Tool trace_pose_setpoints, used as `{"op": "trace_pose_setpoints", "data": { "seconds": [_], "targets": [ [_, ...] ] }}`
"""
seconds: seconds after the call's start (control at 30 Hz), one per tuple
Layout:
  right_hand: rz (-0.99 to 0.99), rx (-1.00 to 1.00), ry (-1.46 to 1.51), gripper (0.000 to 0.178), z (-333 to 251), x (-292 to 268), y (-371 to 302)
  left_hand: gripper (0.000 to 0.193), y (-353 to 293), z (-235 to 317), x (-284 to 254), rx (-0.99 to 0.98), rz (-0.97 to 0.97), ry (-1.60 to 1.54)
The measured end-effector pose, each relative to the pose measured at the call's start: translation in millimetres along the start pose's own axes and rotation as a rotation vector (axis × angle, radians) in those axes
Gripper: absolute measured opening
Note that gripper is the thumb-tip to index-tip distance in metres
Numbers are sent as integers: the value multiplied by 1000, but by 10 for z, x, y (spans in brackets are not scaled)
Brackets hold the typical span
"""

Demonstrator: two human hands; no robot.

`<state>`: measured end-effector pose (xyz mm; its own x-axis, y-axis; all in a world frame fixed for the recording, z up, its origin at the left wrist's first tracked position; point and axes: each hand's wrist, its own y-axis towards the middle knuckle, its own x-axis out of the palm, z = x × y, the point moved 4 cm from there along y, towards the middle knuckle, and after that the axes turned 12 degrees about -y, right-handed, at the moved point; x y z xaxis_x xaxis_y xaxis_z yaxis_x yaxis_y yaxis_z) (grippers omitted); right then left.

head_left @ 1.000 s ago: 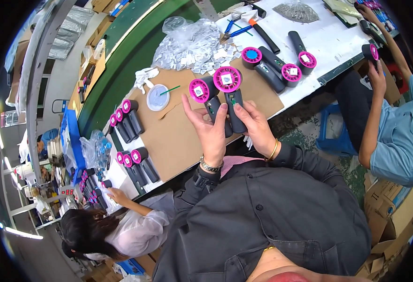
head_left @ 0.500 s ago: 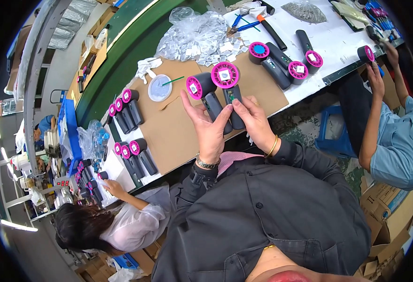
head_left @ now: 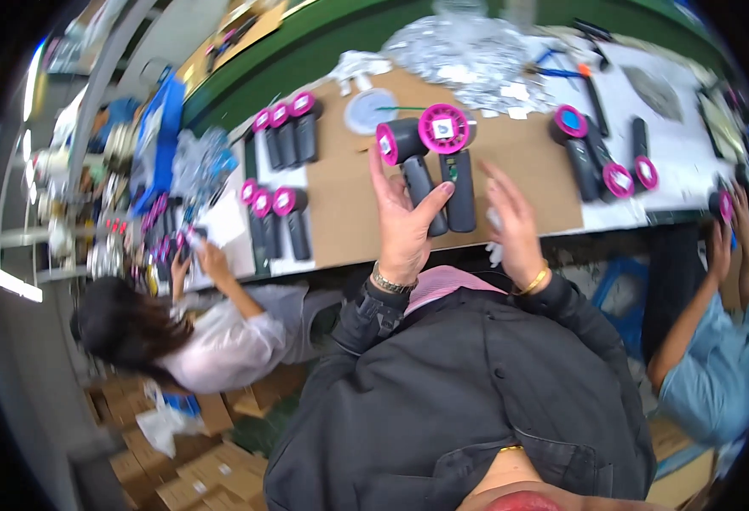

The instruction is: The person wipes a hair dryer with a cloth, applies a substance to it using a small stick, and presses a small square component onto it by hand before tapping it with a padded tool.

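Note:
My left hand (head_left: 404,226) grips two dark grey handheld fans with magenta-ringed heads, held side by side above the brown cardboard. The right-hand fan (head_left: 464,200) faces up, with a white square at the centre of its ring and a green circuit piece showing in its handle. My thumb lies against its handle. Beside it, the other fan (head_left: 418,183) has its ring turned to the left. My right hand (head_left: 515,230), slightly blurred, is apart from the fans on their right, fingers stretched and spread. A small white object (head_left: 494,230) shows by its fingers; whether they touch is unclear.
Cardboard (head_left: 340,204) covers the table's middle. Beyond are a white round dish (head_left: 372,111) with a green stick, white gloves (head_left: 359,68) and a silvery heap (head_left: 459,55). More fans (head_left: 293,132) lie left and right (head_left: 617,179). Co-workers sit on both sides.
My right hand has let go of the right-hand fan and moved right, its fingers opening. My left hand still holds both fans. The whole view has shifted and turned.

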<state>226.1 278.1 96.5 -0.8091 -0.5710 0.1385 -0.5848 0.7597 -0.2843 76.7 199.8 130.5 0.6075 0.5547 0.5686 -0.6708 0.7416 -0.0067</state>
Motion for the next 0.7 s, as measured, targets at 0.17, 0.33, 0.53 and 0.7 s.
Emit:
{"op": "trace_pose_setpoints", "data": {
  "seconds": [0.17, 0.33, 0.53, 0.7],
  "targets": [
    [-136, -174, 130, 52, -118, -34, 42, 120, -18, 590, -585, 169, 198, 118],
    [-218, -253, 253, 59, -304, 3, 86, 120, -128, 1272, -1401, 411, 465, 230],
    [-222, -211, 237, 53, -183, 84, 151, 123, -158, 1894, -2563, 515, 661, 613],
    [-238, -162, 222, 45, -96, 135, 139, 125, -135, 2162, -3551, 611, 688, 948]
  ]
}}
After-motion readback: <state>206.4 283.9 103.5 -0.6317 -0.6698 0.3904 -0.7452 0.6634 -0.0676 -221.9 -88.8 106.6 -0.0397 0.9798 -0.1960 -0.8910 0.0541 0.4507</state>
